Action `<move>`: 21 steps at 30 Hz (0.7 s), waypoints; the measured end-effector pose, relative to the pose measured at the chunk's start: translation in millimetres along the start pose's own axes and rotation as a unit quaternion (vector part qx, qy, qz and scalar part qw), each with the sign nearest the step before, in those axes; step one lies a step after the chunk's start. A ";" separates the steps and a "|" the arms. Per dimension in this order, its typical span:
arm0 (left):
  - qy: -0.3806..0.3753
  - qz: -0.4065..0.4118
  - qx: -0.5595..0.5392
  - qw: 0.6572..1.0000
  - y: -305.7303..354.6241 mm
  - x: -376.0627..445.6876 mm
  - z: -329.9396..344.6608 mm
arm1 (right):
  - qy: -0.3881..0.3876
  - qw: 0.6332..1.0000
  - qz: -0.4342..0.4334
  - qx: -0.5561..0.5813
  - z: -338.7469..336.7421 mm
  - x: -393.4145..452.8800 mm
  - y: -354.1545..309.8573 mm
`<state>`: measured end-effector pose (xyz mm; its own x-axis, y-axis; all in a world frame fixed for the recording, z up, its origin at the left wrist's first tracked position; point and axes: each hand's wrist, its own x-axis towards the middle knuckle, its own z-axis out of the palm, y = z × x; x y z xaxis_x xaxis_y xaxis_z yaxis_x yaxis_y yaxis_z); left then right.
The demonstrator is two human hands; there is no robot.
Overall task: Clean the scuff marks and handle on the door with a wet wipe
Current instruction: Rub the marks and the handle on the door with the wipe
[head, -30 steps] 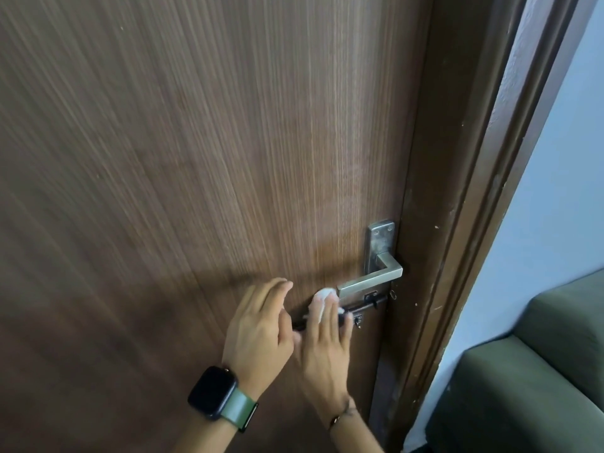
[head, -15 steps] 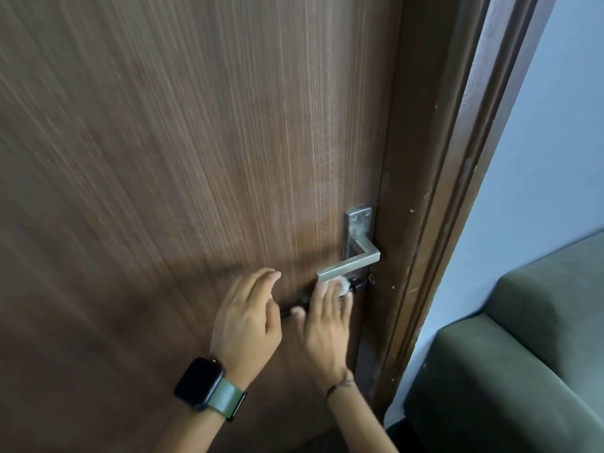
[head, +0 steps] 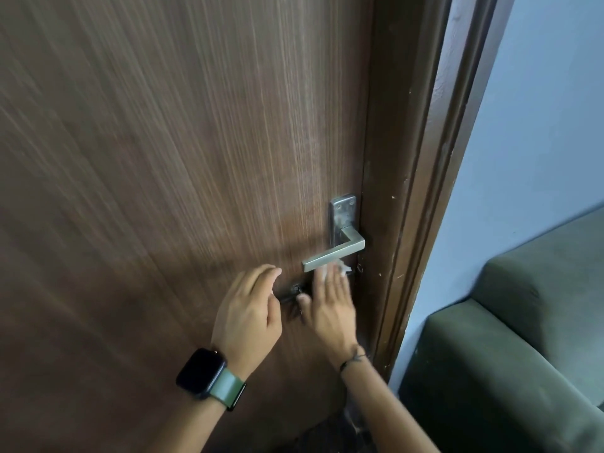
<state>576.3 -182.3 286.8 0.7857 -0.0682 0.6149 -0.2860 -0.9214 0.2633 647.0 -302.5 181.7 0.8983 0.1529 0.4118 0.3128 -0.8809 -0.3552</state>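
Door: brown wood door (head: 163,158) fills the view, frame (head: 411,191) at right.
Handle: metal lever (head: 333,255), low on the door's right edge.
Hidden: bolt (head: 292,294) beneath, mostly covered and blurred.
Right hand (head: 328,305): fingers straight, pressing white wipe (head: 340,268) just under the lever.
Left hand (head: 250,308): fingers loosely bent, holding nothing; whether it touches the door, can't tell.
Wrist: watch (head: 202,372).

Home: wooden door (head: 183,158), green sofa (head: 523,322).

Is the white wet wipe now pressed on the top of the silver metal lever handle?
No, the white wet wipe sits under the silver lever handle.
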 end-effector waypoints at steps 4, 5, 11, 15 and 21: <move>-0.009 -0.012 0.009 1.000 -3.3 -2.0 -0.8 | 0.002 1.000 0.006 0.005 -8.8 8.3 34.5; -0.010 -0.014 0.012 1.000 -3.1 -2.7 -0.8 | 0.006 1.000 0.013 0.013 -8.8 10.1 39.1; -0.016 -0.025 0.014 0.999 -0.8 -5.7 -2.5 | 0.048 0.988 0.075 0.129 -3.2 14.1 19.0; -0.015 -0.032 0.008 0.999 3.1 -2.3 -1.6 | 0.029 0.988 0.028 0.146 2.3 0.5 -19.2; -0.014 -0.030 0.011 0.999 6.9 0.8 -2.9 | 0.016 0.977 -0.203 0.062 23.1 -13.1 -44.0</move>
<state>573.4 -187.7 291.2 0.8166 -0.0226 0.5768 -0.2260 -0.9320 0.2834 628.6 -255.4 172.6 0.6829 0.4626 0.5655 0.6781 -0.6893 -0.2550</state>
